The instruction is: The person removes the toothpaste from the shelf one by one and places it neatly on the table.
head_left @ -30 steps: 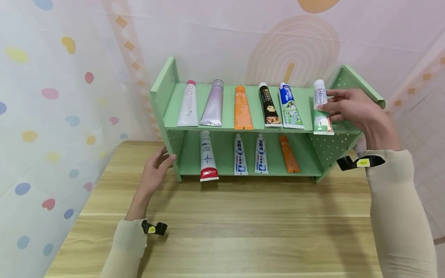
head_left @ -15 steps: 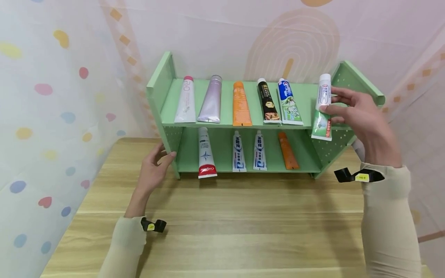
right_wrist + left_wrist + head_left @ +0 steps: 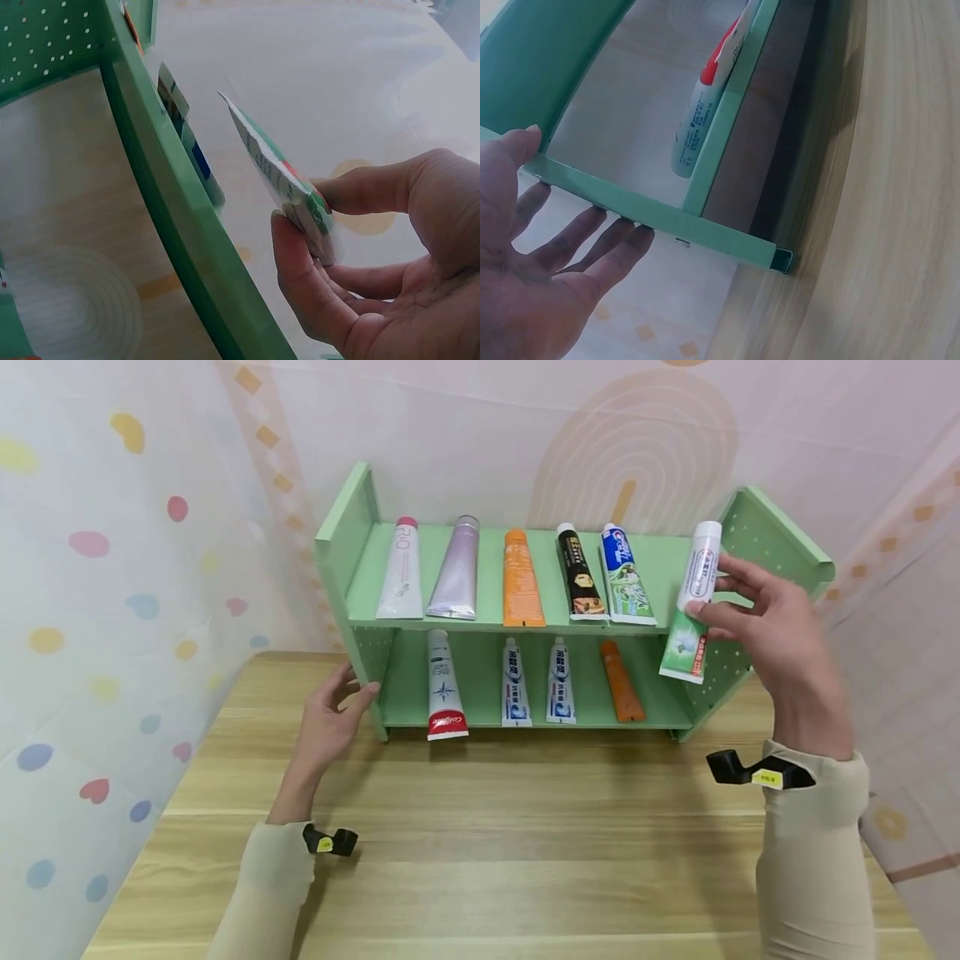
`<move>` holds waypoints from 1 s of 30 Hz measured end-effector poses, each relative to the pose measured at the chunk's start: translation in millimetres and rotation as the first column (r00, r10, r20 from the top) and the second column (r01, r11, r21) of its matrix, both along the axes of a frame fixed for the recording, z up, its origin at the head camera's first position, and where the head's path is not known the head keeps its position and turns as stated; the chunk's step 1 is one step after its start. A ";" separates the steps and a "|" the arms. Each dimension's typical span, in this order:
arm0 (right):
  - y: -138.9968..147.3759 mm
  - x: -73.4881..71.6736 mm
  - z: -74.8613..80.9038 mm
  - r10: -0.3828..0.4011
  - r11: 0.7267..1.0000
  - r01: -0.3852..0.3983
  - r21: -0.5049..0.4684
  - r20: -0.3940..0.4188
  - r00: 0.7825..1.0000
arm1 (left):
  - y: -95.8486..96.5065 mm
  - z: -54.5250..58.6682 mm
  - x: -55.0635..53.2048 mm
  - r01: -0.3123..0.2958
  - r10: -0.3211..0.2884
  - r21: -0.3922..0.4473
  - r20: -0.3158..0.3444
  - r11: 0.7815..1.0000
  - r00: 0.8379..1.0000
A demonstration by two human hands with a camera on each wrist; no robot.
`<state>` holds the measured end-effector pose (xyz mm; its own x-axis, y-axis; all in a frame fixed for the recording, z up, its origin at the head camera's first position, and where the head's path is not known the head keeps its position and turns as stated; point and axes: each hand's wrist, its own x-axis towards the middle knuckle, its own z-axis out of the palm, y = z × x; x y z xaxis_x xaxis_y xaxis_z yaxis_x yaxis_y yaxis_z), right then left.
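Observation:
In the head view my right hand (image 3: pixel 787 652) pinches a white and green toothpaste tube (image 3: pixel 682 647) between thumb and fingers, its white cap up. The tube is tilted in front of the right end of a green two-tier shelf (image 3: pixel 652 628). From the right wrist, the tube (image 3: pixel 289 180) appears apart from the shelf edge (image 3: pixel 180 225). My left hand (image 3: pixel 330 718) holds the shelf's left side panel (image 3: pixel 341 552). The left wrist view has the thumb over the panel's edge (image 3: pixel 630 196) and fingertips against its outer side.
Several tubes lie on the upper tier, including an orange tube (image 3: pixel 522 581), a black tube (image 3: pixel 581 577) and a Crest tube (image 3: pixel 626 578). Below are a Colgate tube (image 3: pixel 446 689), two blue-white tubes and a small orange tube (image 3: pixel 621 683). The shelf stands on a wooden table (image 3: pixel 480 843).
My right hand has lifted the white and green toothpaste tube off the upper tier and drawn it toward me, over the front edge. The left hand stays at the shelf's side.

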<state>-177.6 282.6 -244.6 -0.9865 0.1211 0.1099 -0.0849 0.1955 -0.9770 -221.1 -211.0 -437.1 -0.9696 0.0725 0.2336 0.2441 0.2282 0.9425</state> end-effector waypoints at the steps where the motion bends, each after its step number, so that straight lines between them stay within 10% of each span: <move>1: -1.7 1.7 -1.9 0.002 1.000 -0.002 -0.013 -0.012 1.000 | 0.0 -0.1 0.0 -0.001 0.001 0.002 0.000 1.000 1.000; 30: -68.6 44.6 -61.1 0.067 0.997 -0.070 -0.012 -0.157 0.985 | 0.0 -0.6 -0.5 -0.011 0.011 -0.019 0.007 1.000 1.000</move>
<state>-133.0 214.0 -305.7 -0.9634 0.0571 0.2619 -0.2495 0.1668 -0.9539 -221.6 -211.1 -437.7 -0.9721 0.0659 0.2252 0.2346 0.2492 0.9396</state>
